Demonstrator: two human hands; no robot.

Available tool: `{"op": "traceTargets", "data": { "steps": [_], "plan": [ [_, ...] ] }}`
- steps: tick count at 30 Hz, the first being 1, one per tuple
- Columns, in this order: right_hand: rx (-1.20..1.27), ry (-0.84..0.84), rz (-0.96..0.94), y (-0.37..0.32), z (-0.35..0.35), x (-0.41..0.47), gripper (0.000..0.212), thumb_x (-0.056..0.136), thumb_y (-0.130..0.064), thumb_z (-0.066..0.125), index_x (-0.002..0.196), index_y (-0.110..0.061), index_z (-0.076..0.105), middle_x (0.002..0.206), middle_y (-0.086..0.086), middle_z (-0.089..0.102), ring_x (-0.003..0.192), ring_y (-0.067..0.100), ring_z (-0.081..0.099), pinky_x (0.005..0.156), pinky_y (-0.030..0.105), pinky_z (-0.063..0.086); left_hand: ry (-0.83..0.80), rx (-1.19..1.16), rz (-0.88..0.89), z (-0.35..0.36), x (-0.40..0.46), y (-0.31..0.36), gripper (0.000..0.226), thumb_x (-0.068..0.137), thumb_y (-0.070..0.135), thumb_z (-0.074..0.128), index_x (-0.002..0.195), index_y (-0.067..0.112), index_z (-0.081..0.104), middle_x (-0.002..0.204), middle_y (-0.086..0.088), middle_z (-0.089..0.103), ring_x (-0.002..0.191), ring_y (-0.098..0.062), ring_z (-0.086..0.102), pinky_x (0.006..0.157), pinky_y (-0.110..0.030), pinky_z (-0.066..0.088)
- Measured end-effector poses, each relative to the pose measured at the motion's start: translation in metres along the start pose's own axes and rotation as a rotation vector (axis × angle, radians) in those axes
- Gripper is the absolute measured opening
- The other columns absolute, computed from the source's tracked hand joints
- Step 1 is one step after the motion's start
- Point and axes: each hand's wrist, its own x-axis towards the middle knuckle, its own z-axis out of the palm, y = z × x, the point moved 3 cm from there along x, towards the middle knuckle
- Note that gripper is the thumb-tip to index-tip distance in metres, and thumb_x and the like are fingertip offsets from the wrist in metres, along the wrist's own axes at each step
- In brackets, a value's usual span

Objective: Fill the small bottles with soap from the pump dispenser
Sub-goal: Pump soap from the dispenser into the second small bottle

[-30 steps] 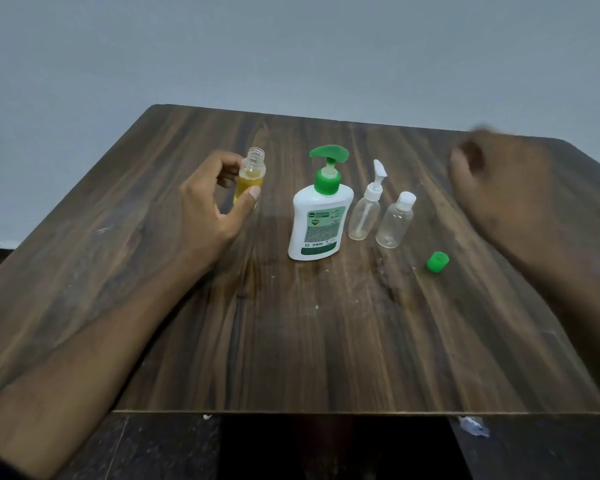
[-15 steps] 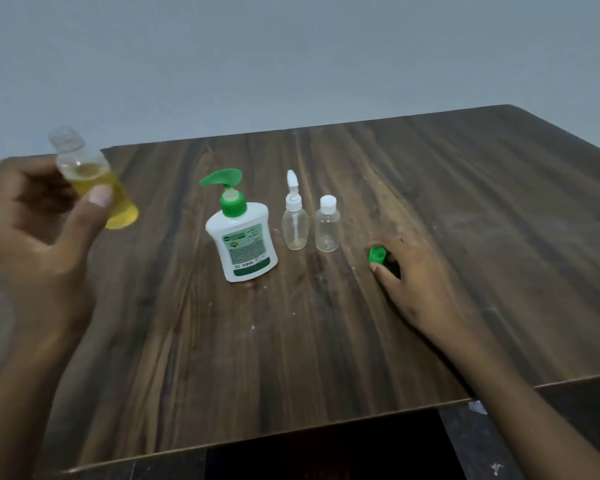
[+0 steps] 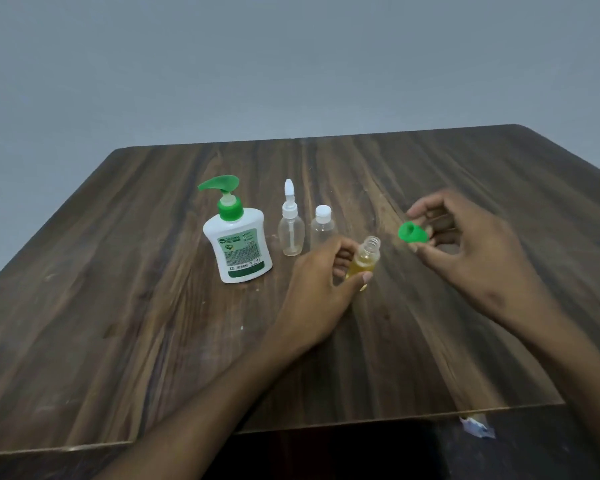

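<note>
Left hand [image 3: 321,289] grips the filled bottle [image 3: 364,259] upright over the table [image 3: 118,306]; right hand [image 3: 465,244] pinches its green cap [image 3: 413,232]. Capping comes next, I think: seat it squarely on the threads, then twist.

Both forearms were bare to the frame's lower edge, and the left hand [image 3: 321,289] and right hand [image 3: 465,244] showed no rings or gloves.
</note>
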Motion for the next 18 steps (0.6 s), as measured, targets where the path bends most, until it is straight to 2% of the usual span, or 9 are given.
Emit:
{"op": "traceTargets", "data": {
  "steps": [3,8,12,18],
  "plan": [
    [-0.158,-0.093,-0.079,-0.011,-0.003,0.009,0.035,0.079,-0.005,0.08,0.103,-0.027,0.067,0.094,-0.012,0.066,0.081,0.008,0.065,0.076,0.032,0.056,-0.013,-0.002,-0.018,0.009,0.009,-0.018,0.026,0.087,0.012,0.082,0.11,0.013,0.069,0.099,0.006,0.075,0.092,-0.013,0.071,0.085,-0.039,0.06],
    [-0.397,-0.239,-0.199,-0.026,0.013,0.018,0.024,0.087,-0.024,0.076,0.11,-0.03,0.07,0.102,-0.012,0.061,0.086,0.004,0.058,0.076,0.031,0.051,-0.012,-0.035,-0.032,0.012,0.01,-0.028,0.025,0.089,0.012,0.081,0.11,0.015,0.069,0.1,0.008,0.075,0.094,-0.012,0.072,0.085,-0.038,0.061],
    [-0.459,-0.297,-0.223,-0.032,0.026,0.029,0.027,0.091,-0.018,0.07,0.114,-0.031,0.071,0.108,-0.01,0.057,0.089,0.007,0.057,0.078,0.032,0.051,-0.021,-0.047,-0.026,0.013,0.011,-0.031,0.024,0.09,0.013,0.081,0.11,0.016,0.068,0.1,0.009,0.075,0.093,-0.011,0.072,0.085,-0.036,0.061],
    [-0.563,-0.455,-0.248,-0.04,0.035,0.04,0.029,0.094,-0.012,0.067,0.116,-0.031,0.07,0.109,-0.011,0.057,0.095,0.009,0.059,0.082,0.032,0.053,-0.02,-0.058,-0.012,0.012,0.013,-0.032,0.025,0.09,0.013,0.081,0.112,0.014,0.068,0.102,0.01,0.076,0.093,-0.006,0.072,0.083,-0.025,0.059]
  ]
}}
